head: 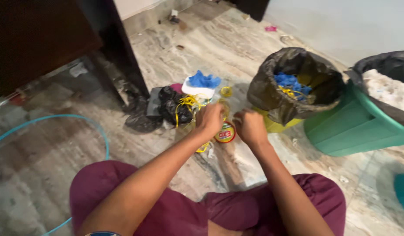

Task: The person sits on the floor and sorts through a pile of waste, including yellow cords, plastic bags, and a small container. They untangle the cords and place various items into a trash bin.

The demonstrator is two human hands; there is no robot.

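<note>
I sit cross-legged on a marble floor in maroon trousers. My left hand (209, 119) is closed around yellow strapping ribbon (187, 105) that trails to the left. My right hand (250, 126) is curled shut close beside it; what it grips is hidden. Just below and between the hands lies a small round red-and-yellow tub (225, 133). Ahead sits a black plastic bag (172, 105) and a white container holding blue gloves (203, 81).
A yellow bin lined with a black bag (272, 94), holding blue gloves and yellow ribbon, stands at the right. A green bin (359, 126) with a black liner is beside it. A dark wooden cabinet (57, 39) is at left; a blue hose (48, 120) curves on the floor.
</note>
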